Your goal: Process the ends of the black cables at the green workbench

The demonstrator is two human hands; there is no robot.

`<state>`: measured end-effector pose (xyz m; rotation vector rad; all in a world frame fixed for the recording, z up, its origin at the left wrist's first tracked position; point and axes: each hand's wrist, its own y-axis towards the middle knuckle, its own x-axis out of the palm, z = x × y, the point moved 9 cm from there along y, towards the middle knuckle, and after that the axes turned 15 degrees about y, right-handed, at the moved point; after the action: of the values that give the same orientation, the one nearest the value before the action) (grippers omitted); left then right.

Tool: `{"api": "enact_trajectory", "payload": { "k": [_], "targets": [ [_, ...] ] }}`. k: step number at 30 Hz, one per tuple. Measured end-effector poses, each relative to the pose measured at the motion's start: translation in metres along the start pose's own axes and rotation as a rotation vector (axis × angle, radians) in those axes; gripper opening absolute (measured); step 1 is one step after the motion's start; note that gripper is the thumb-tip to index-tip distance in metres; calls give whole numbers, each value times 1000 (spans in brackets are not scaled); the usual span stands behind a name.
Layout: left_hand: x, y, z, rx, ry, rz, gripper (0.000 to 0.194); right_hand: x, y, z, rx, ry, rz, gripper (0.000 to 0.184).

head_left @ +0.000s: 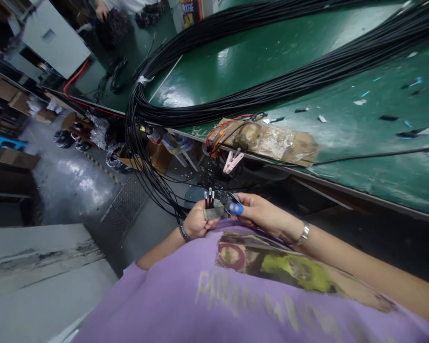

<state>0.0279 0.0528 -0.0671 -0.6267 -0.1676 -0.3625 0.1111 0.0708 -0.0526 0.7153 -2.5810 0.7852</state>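
Close to my body, below the bench edge, my left hand (pixel 196 220) is closed around several black cables (pixel 209 200) whose pale ends stick up above the fingers. Grey tape or cloth (pixel 214 211) wraps its fingertips. My right hand (pixel 250 213) meets it from the right, with a blue wrap (pixel 236 208) on one digit. Its fingers are pinched together near the cable ends, and whatever lies between them is too small to make out. From the hands the cables run up to a big black cable bundle (pixel 214 112) on the bench.
The green bench (pixel 350 119) carries cable scraps and a tape-covered cardboard piece (pixel 279 145). A pink clip (pixel 232 162) hangs at its edge beside red and orange wires. Cardboard boxes (pixel 19 102) stand at left. Another person's hand (pixel 102 10) shows at the top.
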Motion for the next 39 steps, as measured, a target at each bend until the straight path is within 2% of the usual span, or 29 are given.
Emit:
{"api": "enact_trajectory", "payload": {
  "k": [3, 6, 12, 15, 18, 21, 23, 25, 27, 29, 31, 33, 35, 37, 38, 39],
  "targets": [
    [-1, 0, 1, 8, 23, 28, 37, -2, -6, -22, -235, -368, 89, 41],
    [-4, 0, 1, 25, 22, 67, 38, 0, -15, -36, -352, -617, 143, 32],
    [-9, -2, 10, 140, 34, 162, 45, 2, -39, -58, -620, -835, 243, 12],
    [-10, -3, 12, 175, 42, 192, 44, 15, -45, -60, -729, -917, 162, 19],
    [-10, -5, 14, 217, 82, 207, 42, 22, -44, -61, -749, -926, 104, 26],
    [-10, -6, 15, 233, 118, 193, 44, 16, -36, -60, -656, -754, 123, 18],
    [-7, -5, 12, 204, 128, 135, 46, 4, -24, -48, -479, -446, 130, 6],
    [-3, -2, 7, 164, 134, 46, 48, -1, -11, -21, -224, -14, 84, 21],
    [-1, 1, 2, 133, 137, -18, 51, 5, -5, 4, -10, 341, 16, 34],
    [-1, 3, -2, 115, 135, -36, 53, 10, -2, 16, 82, 516, -20, 41],
    [-4, 4, -3, 125, 130, -11, 53, 8, 0, 14, 62, 529, -3, 42],
    [-8, 4, -1, 154, 140, 52, 52, -2, 0, 4, -34, 419, 73, 40],
    [-13, 2, 2, 171, 182, 141, 49, -15, -5, -15, -202, 179, 186, 32],
    [-17, -1, 8, 190, 267, 229, 45, -18, -17, -41, -427, -185, 271, 15],
    [-18, -3, 13, 213, 315, 268, 44, -13, -25, -53, -551, -388, 275, 5],
    [-19, -5, 18, 245, 360, 301, 43, -4, -34, -62, -674, -583, 248, 7]
  ]
}}
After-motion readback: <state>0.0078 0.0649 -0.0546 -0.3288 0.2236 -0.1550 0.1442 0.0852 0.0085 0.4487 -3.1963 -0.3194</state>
